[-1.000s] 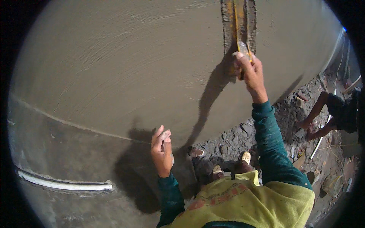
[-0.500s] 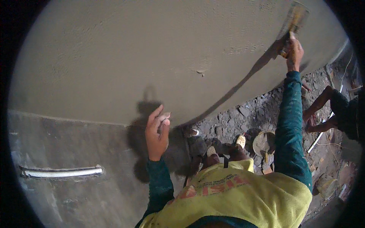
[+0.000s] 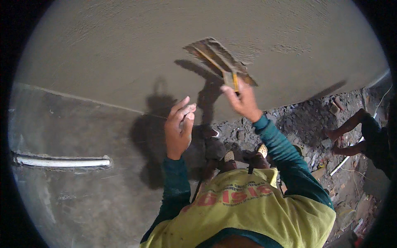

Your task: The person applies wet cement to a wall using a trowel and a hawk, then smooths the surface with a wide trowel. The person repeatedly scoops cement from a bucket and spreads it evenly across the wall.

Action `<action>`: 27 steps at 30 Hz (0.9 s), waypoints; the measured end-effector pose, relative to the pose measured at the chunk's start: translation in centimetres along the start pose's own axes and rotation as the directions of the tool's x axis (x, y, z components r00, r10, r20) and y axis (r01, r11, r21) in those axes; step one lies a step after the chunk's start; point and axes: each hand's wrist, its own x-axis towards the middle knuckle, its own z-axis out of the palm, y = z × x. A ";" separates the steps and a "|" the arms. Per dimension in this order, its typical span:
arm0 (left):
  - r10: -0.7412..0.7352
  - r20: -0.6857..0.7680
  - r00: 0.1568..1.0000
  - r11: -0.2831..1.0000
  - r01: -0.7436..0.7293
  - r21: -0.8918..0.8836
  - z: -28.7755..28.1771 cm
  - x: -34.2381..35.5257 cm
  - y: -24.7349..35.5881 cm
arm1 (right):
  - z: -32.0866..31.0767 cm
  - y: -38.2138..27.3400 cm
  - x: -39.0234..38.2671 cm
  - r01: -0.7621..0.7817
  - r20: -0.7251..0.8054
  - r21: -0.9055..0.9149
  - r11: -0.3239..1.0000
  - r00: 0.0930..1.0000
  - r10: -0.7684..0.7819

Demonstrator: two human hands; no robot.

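The wall fills most of the view: its upper part is a smooth coat of wet grey-brown plaster with faint ripple marks, and a thin slanting line separates it from the darker, rougher bare part below. Shadows of both arms fall on the plaster. A white pipe lies in a groove in the lower bare part, far left. At the foot of the wall the ground is strewn with grey rubble and scraps.

The person's yellow shirt over teal sleeves fills the bottom of the view, with sandalled feet showing just above it. At the right edge another person crouches on the rubble, well away.

The trowel is a flat rectangular blade, crusted with plaster, carrying a yellowish wooden handle along its back. It lies pressed flat against the plaster at upper centre, slanting down to the right.

The right hand is closed around the lower end of the handle, arm stretched up to the wall. The left hand is empty, loosely open with fingers raised and slightly curled, fingertips pale with plaster dust; it is held close to the wall just below the slanting line, and I cannot tell whether it touches it.
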 end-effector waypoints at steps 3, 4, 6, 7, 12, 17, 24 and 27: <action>-0.011 -0.035 0.999 0.998 0.013 0.059 -2.0 -0.8 -0.5 | 7.0 -3.5 1.7 -0.054 -0.018 0.151 0.987 0.998 0.057; -0.021 -0.043 0.999 0.995 0.025 0.093 -2.7 -1.0 -0.6 | 8.9 -4.3 2.2 -0.057 -0.021 0.192 0.980 0.998 0.062; -0.035 -0.071 0.997 0.988 0.046 0.149 -4.1 -1.7 -0.8 | 11.7 -5.3 3.3 -0.080 -0.034 0.148 0.986 0.996 0.086; -0.055 -0.086 0.995 0.986 0.068 0.153 -4.6 -1.9 -0.9 | 12.3 -5.4 3.5 -0.096 -0.029 0.170 0.981 0.994 0.103; -0.155 -0.081 0.985 0.982 0.162 0.100 -4.9 -1.7 -1.4 | 9.6 -3.0 3.5 -0.159 -0.110 0.167 0.973 0.978 0.178; -0.200 -0.033 0.979 0.979 0.201 0.019 -2.1 0.2 -1.6 | -1.4 1.7 3.0 -0.161 -0.264 0.028 0.987 0.951 0.163; -0.149 0.128 0.981 0.982 0.132 0.133 4.0 3.1 0.9 | -20.5 10.1 3.0 -0.228 -0.456 0.028 0.973 0.863 0.215; -0.152 0.167 0.974 0.982 0.131 0.135 6.1 3.9 2.0 | -27.3 13.6 3.0 -0.291 -0.509 0.034 0.956 0.818 0.267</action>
